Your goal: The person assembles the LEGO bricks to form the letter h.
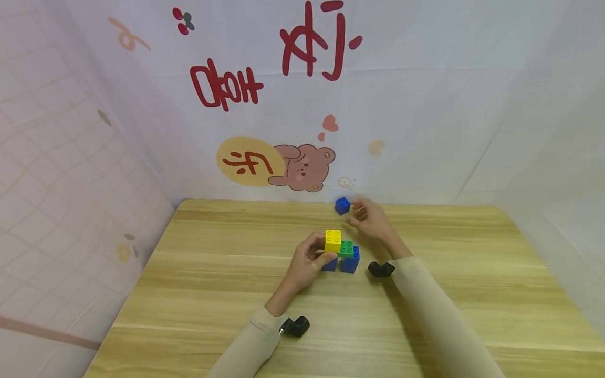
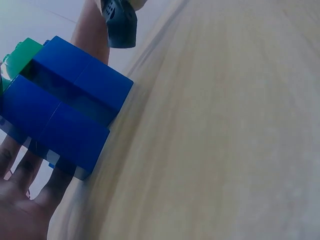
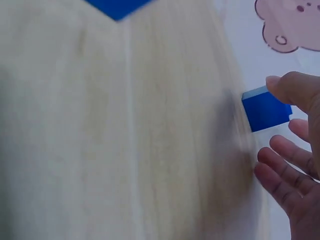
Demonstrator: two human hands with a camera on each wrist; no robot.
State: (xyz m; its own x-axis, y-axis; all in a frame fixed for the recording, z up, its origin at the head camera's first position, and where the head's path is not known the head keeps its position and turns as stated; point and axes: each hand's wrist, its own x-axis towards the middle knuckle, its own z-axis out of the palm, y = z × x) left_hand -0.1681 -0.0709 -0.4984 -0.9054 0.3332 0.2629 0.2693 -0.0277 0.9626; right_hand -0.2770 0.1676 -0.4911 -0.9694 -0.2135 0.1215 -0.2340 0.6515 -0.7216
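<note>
My left hand (image 1: pixel 304 262) holds the left side of a small toy-brick arch, its thumb in front and fingers reaching behind. A yellow brick (image 1: pixel 333 240) sits on top at the left, beside a green brick (image 1: pixel 346 248). Blue bricks (image 1: pixel 350 264) form two upright legs below; in the left wrist view the nearer blue leg (image 2: pixel 55 130) has fingers against its side. Near the table's back edge a loose blue brick (image 1: pixel 342 206) stands by itself. My right hand (image 1: pixel 372 220) is just right of it, fingers spread and apart from it in the head view.
The wooden table (image 1: pixel 212 262) ends at a white printed cloth (image 1: pixel 416 105) right behind the loose brick. More pale cloth hangs at the left and right sides. Each sleeve carries a black wrist device, one low in front (image 1: pixel 296 326), one right of the arch (image 1: pixel 381 270).
</note>
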